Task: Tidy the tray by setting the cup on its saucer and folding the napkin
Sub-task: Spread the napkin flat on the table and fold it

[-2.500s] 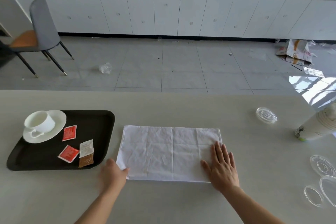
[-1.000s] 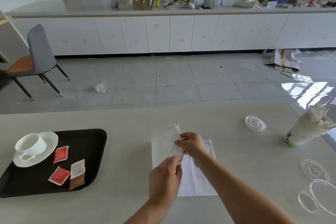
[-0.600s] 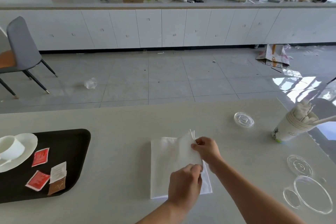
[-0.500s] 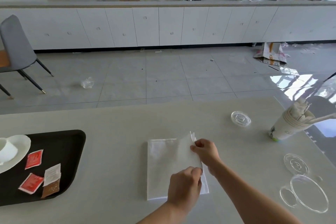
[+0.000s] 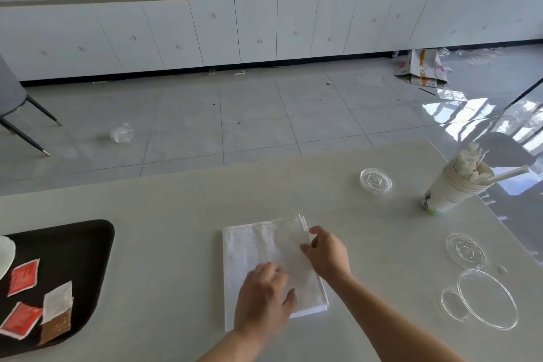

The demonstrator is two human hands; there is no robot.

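The white napkin (image 5: 258, 253) lies folded and flat on the pale table, in front of me. My left hand (image 5: 264, 303) rests palm down on its near part with the fingers spread. My right hand (image 5: 326, 256) hovers at the napkin's right edge, its loosely bent fingers touching the cloth. The black tray (image 5: 73, 244) sits at the far left. Only a sliver of the white saucer (image 5: 6, 256) shows at the frame edge, and the cup is out of view.
On the tray lie two red packets (image 5: 23, 276) and a white and brown one (image 5: 57, 311). A stack of paper cups (image 5: 452, 188) stands at the right, near clear plastic lids (image 5: 376, 181) (image 5: 465, 251) (image 5: 487, 298). The table's far edge runs behind.
The napkin's lifted flap has come down flat. Both hands have let go of the corners they pinched, and the left now rests on the cloth. The view has shifted right, so the cup is gone from sight.
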